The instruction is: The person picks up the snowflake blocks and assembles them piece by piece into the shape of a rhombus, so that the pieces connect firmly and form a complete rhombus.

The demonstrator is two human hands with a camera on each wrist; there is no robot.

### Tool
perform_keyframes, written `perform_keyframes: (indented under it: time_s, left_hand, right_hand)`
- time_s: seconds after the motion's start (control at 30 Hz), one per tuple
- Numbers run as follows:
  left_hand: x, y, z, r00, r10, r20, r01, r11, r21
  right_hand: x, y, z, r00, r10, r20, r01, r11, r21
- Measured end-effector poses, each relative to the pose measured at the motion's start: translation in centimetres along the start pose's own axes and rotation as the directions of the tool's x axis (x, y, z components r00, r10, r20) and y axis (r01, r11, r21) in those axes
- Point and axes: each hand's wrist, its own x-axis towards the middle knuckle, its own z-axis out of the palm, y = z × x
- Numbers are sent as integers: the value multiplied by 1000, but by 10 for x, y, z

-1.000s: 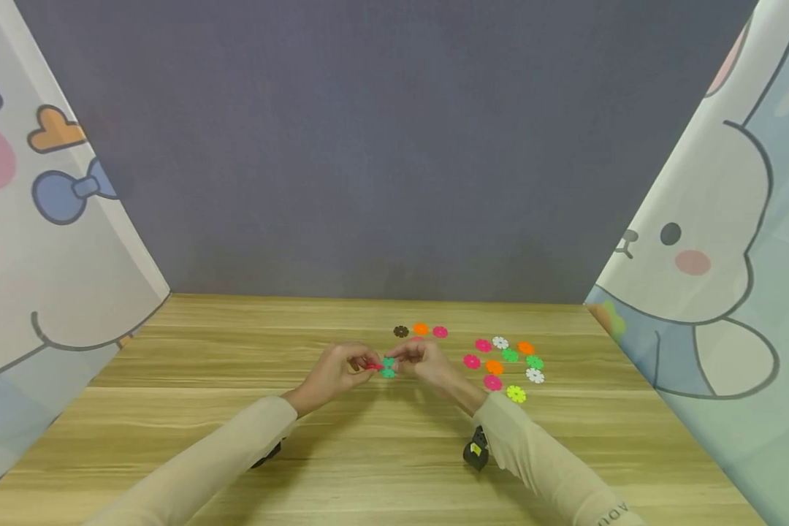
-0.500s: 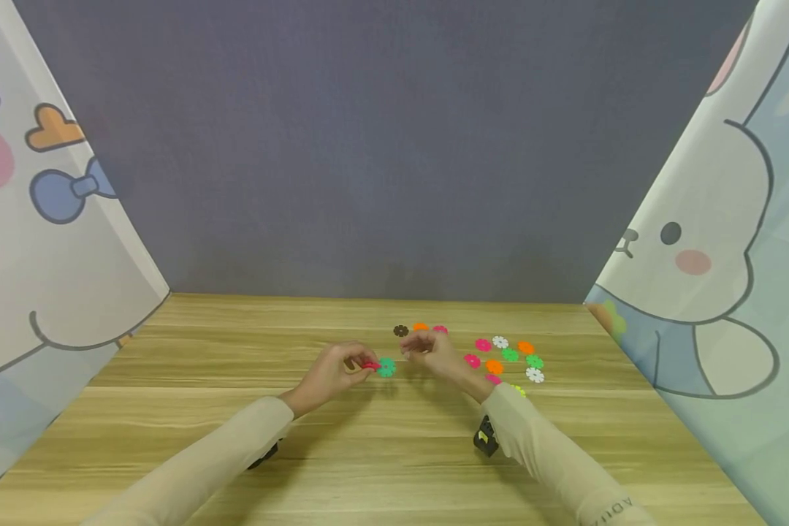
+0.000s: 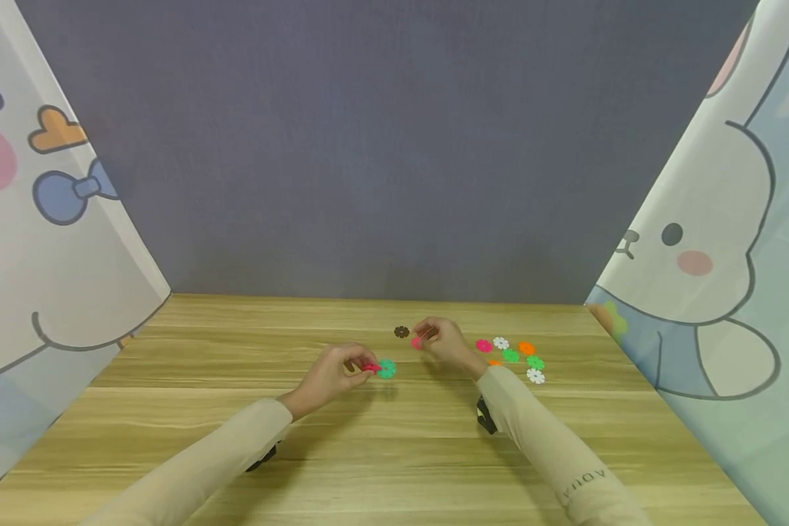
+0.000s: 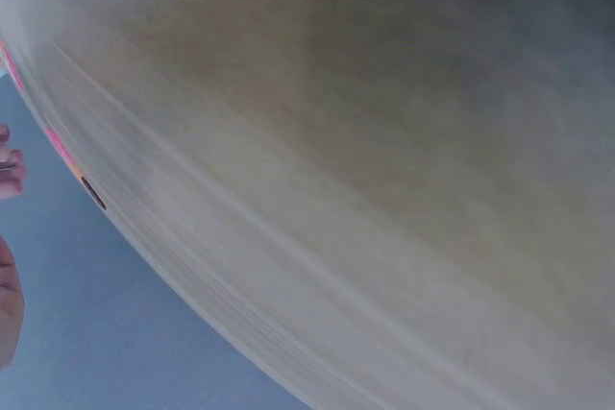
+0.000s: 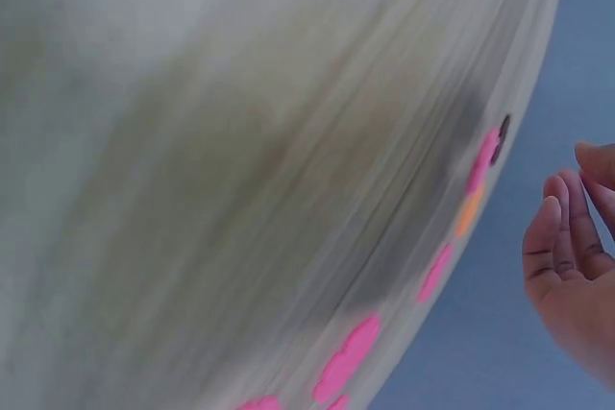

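My left hand (image 3: 335, 369) pinches a red-pink notched plastic disc (image 3: 371, 368) between thumb and fingertips. A teal flower-shaped disc (image 3: 386, 369) adjoins its right side, above the table; how the two join is too small to tell. Farther back and to the right, my right hand (image 3: 448, 342) hovers over loose discs, its fingers loosely bent and nothing visible in them. A pink disc (image 3: 416, 342) lies beside its fingertips, partly covered. In the right wrist view, the right hand (image 5: 577, 256) shows bent fingers with the thumb near them.
A dark brown disc (image 3: 402, 332) lies left of the right hand. Right of that hand are several discs, among them a pink disc (image 3: 483, 345), a white disc (image 3: 501, 342), an orange disc (image 3: 527, 348) and a green disc (image 3: 535, 362). A grey panel (image 3: 381, 161) stands behind the table.
My right hand has left the teal disc and moved back and right, over the loose discs. The teal disc now faces the head camera more fully. My left hand has barely moved.
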Motion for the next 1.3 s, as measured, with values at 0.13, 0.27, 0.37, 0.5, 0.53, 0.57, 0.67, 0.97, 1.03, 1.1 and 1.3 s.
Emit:
perform_keyframes:
  time_s: [0.13, 0.27, 0.37, 0.5, 0.53, 0.57, 0.67, 0.97, 1.03, 1.1, 1.3]
  left_hand:
    - [0, 0, 0, 1000, 11, -1, -11, 1000, -1]
    - [-1, 1, -1, 1000, 16, -4, -16, 1000, -1]
    - [-1, 1, -1, 1000, 19, -3, -19, 1000, -1]
    - [-1, 0, -1, 1000, 20, 1, -20, 1000, 5]
    - [-1, 0, -1, 1000, 20, 2, -20, 1000, 6]
    - [-1, 0, -1, 1000, 20, 2, -20, 1000, 7]
    - [-1, 0, -1, 1000, 18, 1, -18, 1000, 10]
    - [-1, 0, -1, 1000, 14, -3, -14, 1000, 9]
    - [-1, 0, -1, 1000, 13, -2, -13, 1000, 8]
    - [0, 0, -1, 1000, 9, 0, -9, 1000, 8]
    - [0, 0, -1, 1000, -3, 8, 3, 1000, 2]
  right_hand:
    - [5, 6, -1, 999, 34, 9, -34, 999, -34]
    - [10, 12, -1, 998, 58, 34, -56, 997, -49]
    - [12, 16, -2, 997, 56, 59, -51, 995, -89]
    - [13, 19, -1, 995, 54, 85, -41, 988, -151]
    - [13, 19, 0, 994, 59, 90, -44, 986, -163]
    - [13, 18, 1, 994, 58, 90, -42, 984, -173]
    - [13, 18, 3, 995, 49, 86, -30, 979, -204]
    - [17, 18, 8, 996, 42, 76, -20, 963, -268]
    - [18, 17, 8, 996, 46, 77, -24, 965, -261]
    - [18, 18, 8, 996, 45, 73, -25, 967, -255]
    - [19, 19, 8, 999, 26, 39, -16, 970, -244]
